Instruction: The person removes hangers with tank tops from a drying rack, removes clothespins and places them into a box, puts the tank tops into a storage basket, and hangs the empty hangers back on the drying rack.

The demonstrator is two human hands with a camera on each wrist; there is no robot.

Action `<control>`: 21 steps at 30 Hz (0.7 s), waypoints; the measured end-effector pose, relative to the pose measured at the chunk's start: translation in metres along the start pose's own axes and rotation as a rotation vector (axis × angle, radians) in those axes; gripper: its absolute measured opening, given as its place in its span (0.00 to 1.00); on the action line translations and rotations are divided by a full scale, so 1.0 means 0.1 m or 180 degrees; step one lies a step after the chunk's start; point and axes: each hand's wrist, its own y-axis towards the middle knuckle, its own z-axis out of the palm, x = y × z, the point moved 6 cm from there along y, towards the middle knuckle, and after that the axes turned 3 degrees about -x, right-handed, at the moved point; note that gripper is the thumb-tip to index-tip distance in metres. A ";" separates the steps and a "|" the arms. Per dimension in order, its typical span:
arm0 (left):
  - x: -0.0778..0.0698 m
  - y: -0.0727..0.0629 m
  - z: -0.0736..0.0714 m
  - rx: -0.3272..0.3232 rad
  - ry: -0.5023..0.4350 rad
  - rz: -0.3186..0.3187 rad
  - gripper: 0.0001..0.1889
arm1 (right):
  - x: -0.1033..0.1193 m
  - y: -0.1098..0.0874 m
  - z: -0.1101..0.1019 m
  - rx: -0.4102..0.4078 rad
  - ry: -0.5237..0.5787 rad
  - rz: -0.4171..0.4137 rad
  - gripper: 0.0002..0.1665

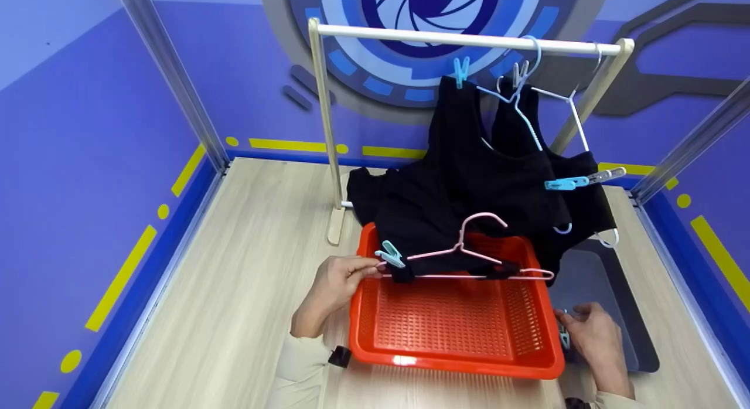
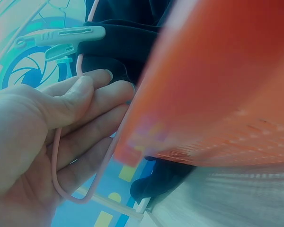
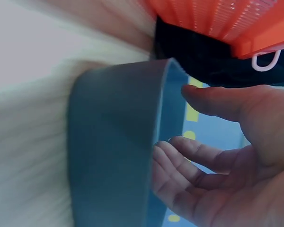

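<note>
My left hand point(image 1: 337, 283) pinches the left end of a pink hanger point(image 1: 436, 276), between thumb and fingertips; the hanger's end loop runs across the palm. Black garment cloth point(image 1: 416, 230) lies over this hanger, with a light teal clothespin point(image 1: 391, 255) clipped at its left side. Beneath is a red basket point(image 1: 457, 368). My right hand point(image 1: 597, 336) is at the grey tray point(image 1: 636, 315) to the right, thumb spread away from the loosely bent fingers. Beside its fingertips in the head view is another teal clothespin point(image 1: 564, 337); no grip on it shows.
Behind the basket stands a wooden rack with a white rail point(image 1: 410, 35). From it hang black garments on a blue hanger point(image 1: 530, 113) and a white hanger point(image 1: 577, 119). Blue clothespins point(image 1: 462, 72) and grey clothespins point(image 1: 607, 175) are clipped on them. Blue-purple walls surround the table.
</note>
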 end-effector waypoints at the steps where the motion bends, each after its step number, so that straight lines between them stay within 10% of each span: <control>1: 0.00 0.00 0.00 0.0005 0.0004 -0.0006 0.08 | 0.03 -0.01 -0.02 -0.0044 0.0026 -0.0020 0.35; 21: 0.00 0.00 0.00 -0.0017 0.0056 0.0003 0.08 | 0.84 -0.40 -0.48 -0.0855 0.0520 -0.0661 0.26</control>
